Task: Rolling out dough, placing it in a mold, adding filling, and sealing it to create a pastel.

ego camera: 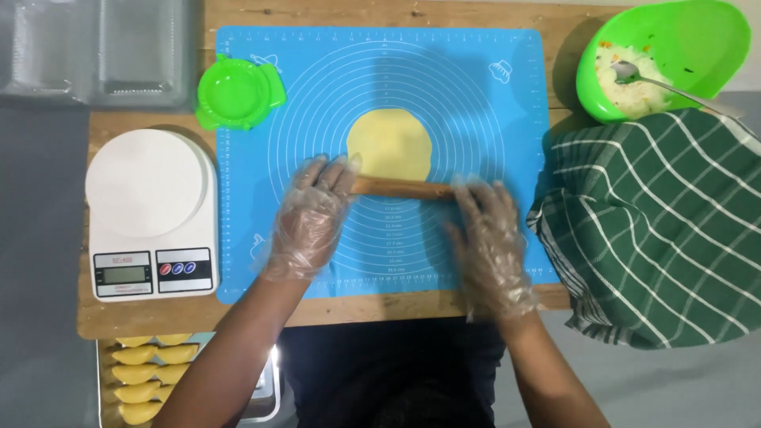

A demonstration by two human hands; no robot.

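The left hand [311,215], in a clear plastic glove, lies flat with fingers stretched over the left end of a wooden rolling pin [402,189], pressing down rather than wrapping round it. The right hand [490,242], gloved the same way, rests open-palmed on the pin's right end, fingers spread. The pin lies crosswise on the blue silicone baking mat [476,95], touching the near edge of a round, flattened disc of yellow dough [389,143], which sits at the centre of the mat's printed rings.

At the mat's far left corner, overlapping its edge, sits a green plastic dumpling press [236,93], lying open. Left of the mat, on the wooden board [380,307], stands a white digital kitchen scale [152,214] with a round white sheet on its platform. Beyond the scale, a clear plastic tray [99,51] lies at the far left. Right of the mat, a green-and-white striped cloth [658,230] is draped over something bulky that cannot be made out. Beyond the cloth, a green bowl [697,40] holds a pale chopped filling [626,83] with a metal spoon [658,81] resting in it. Near the mat's left front corner, below the board, a metal tray [269,396] holds folded yellow dumplings [151,372] in rows.
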